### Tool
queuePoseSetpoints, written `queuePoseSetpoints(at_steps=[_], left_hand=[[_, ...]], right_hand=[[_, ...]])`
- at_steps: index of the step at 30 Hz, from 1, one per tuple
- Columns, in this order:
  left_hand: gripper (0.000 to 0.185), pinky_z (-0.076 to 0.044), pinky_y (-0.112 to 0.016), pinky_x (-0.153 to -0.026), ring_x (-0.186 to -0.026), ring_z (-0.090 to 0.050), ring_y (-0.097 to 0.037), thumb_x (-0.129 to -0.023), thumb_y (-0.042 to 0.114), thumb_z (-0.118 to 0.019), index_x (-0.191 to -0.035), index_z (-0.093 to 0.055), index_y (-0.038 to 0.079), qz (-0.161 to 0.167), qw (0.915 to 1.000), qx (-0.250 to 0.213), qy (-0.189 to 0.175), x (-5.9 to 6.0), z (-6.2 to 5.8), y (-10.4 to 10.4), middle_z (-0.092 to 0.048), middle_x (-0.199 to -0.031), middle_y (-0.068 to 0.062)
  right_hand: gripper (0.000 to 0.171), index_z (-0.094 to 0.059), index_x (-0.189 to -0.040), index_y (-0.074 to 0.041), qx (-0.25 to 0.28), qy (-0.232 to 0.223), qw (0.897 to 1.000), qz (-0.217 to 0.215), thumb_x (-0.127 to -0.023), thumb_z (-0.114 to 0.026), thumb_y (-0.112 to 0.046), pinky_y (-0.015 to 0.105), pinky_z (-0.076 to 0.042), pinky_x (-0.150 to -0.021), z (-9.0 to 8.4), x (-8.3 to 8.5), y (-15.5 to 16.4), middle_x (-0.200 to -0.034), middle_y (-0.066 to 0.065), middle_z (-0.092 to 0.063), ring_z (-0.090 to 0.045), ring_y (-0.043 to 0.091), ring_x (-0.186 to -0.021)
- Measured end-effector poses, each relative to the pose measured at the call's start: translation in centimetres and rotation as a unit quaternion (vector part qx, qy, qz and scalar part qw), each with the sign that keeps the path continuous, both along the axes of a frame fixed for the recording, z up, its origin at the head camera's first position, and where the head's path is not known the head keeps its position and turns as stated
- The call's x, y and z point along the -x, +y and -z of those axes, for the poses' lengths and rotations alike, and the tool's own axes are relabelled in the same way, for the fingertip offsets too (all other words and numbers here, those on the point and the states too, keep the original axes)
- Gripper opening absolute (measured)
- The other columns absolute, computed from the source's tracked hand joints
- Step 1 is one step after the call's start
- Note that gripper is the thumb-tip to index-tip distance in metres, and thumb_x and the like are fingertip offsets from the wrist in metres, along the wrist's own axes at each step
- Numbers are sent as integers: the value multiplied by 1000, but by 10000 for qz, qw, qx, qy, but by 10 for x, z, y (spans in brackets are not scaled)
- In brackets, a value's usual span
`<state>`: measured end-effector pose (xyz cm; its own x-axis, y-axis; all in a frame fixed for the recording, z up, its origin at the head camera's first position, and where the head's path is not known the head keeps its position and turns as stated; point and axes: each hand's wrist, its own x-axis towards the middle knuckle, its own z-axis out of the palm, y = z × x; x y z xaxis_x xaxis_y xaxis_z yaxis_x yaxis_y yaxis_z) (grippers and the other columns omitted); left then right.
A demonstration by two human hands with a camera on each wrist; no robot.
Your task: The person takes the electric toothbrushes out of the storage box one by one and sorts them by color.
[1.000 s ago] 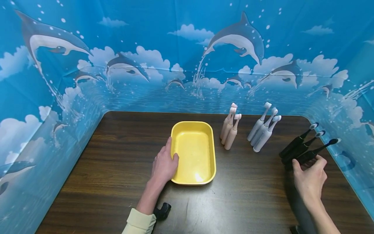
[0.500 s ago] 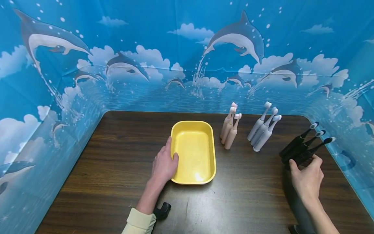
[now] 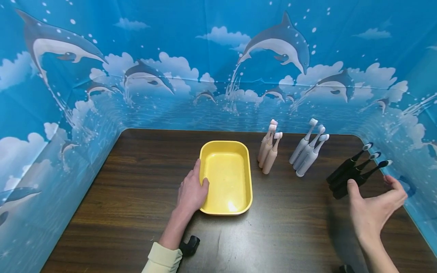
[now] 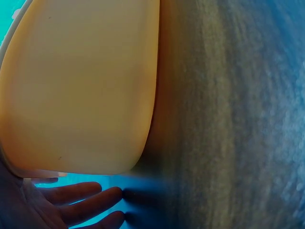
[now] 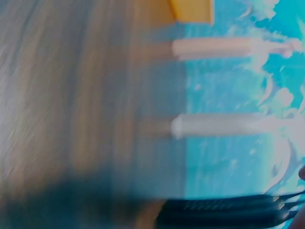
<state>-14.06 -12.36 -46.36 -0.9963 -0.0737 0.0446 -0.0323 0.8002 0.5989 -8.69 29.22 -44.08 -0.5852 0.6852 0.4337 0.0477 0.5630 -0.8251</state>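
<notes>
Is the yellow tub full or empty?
Empty. The yellow tub shows only its bare bottom, and the left hand rests on its rim.

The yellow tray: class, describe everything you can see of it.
The yellow tray is a shallow rectangular dish with rounded corners and a raised rim, plastic by its look, glossy and empty. It sits flat on the dark wooden table, long side running away from the person. The left hand rests against its left rim, thumb over the edge. Pink toothbrushes stand just right, apart.
</notes>
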Motion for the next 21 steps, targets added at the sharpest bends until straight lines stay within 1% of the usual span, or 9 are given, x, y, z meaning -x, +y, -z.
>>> queuePoseSetpoints(at_steps=[1,3,6,8,11,13,15,19,21], left_hand=[[69,-51,-54,-81,-99,-65,-39,-99,22,-58,-162,-31,11,-1,10000,0,1,0,0,0,-61,-132,-21],[69,-51,-55,-81,-101,-65,-40,-99,22,-58,-162,-31,11,4,10000,-4,-10,0,0,0,-60,-133,-22],[69,-51,-56,-82,-102,-65,-41,-99,22,-58,-162,-31,10,25,10000,31,-7,1,0,-1,-60,-134,-22],[69,-51,-56,-82,-103,-65,-41,-99,22,-58,-161,-32,9,30,10000,62,1,1,-1,-1,-60,-134,-22],[69,-52,-55,-80,-99,-66,-40,-99,23,-59,-161,-32,9,35,9999,124,-2,1,-2,0,-61,-130,-21],[69,-52,-55,-80,-100,-65,-40,-99,24,-58,-161,-32,9,53,9999,163,-10,1,-4,-1,-60,-132,-21],[69,-52,-56,-80,-104,-64,-40,-100,26,-58,-162,-31,10,47,9998,163,-41,1,-6,-1,-59,-135,-21],[68,-51,-58,-87,-119,-58,-40,-101,29,-58,-162,-32,11,26,9999,156,0,0,-14,-3,-52,-146,-20],[67,-49,-59,-93,-126,-53,-39,-101,29,-57,-160,-34,9,56,9997,183,118,-1,-19,-3,-50,-149,-20]], right_hand=[[66,-41,-144,-13,11,89,10000,-25,-88,-75,-19,35,-21,-112,-3,-1,-3,-131,-20,-31,-29,7,-129],[62,-44,-142,-10,-28,243,9996,-151,-88,-74,-18,34,-21,-109,-9,-5,-12,-127,-23,-30,-28,-1,-125],[54,-52,-136,-2,-131,329,9983,-468,-88,-74,-14,32,-23,-103,-15,-10,-29,-122,-27,-33,-28,-7,-119],[50,-54,-131,5,-344,336,9959,-763,-87,-74,-10,30,-25,-100,-15,-13,-43,-121,-27,-34,-29,-7,-117],[49,-54,-127,11,-717,364,9881,-1310,-85,-75,-2,29,-26,-96,-10,-18,-65,-120,-9,-49,-31,-2,-116],[46,-56,-123,11,-958,434,9797,-1708,-83,-76,1,28,-24,-94,-4,-20,-78,-119,9,-55,-36,6,-115],[44,-58,-119,11,-1177,529,9686,-2126,-81,-77,3,29,-23,-92,2,-20,-90,-119,24,-55,-42,18,-112],[40,-61,-114,6,-1601,689,9417,-2879,-78,-77,0,37,-26,-91,16,-15,-113,-115,23,-58,-47,37,-108],[39,-61,-113,4,-1747,729,9293,-3171,-78,-77,-2,42,-28,-90,21,-13,-124,-116,20,-58,-47,38,-107]])
